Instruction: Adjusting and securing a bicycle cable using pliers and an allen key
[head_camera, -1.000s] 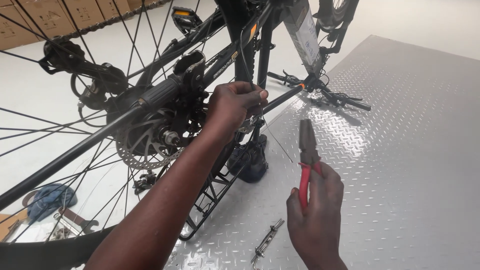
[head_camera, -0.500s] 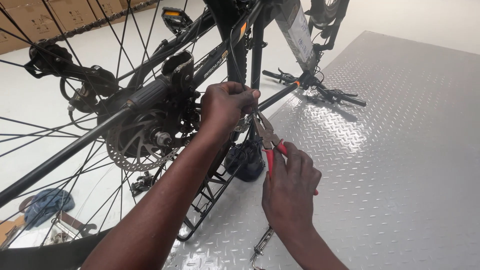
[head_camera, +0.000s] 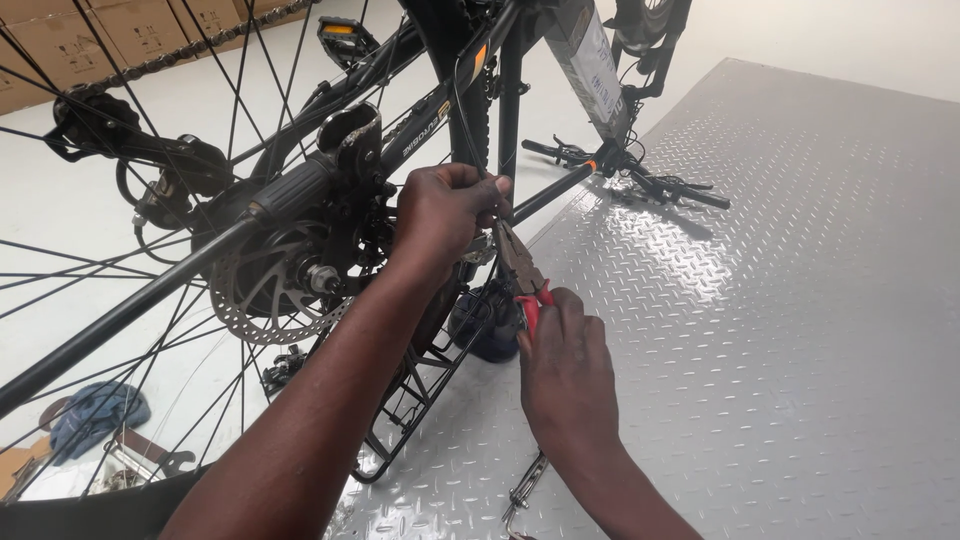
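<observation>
Pliers (head_camera: 520, 268) with red handles sit in the middle of the frame, gripped tight in my right hand (head_camera: 565, 375), their nose pointing up at my left hand (head_camera: 445, 215). My left hand pinches a thin black cable (head_camera: 462, 120) just above the pliers. Left of my hands is the silver brake disc (head_camera: 270, 285) on the bike wheel. Below and to the right lies the grey metal floor (head_camera: 780, 330).
</observation>
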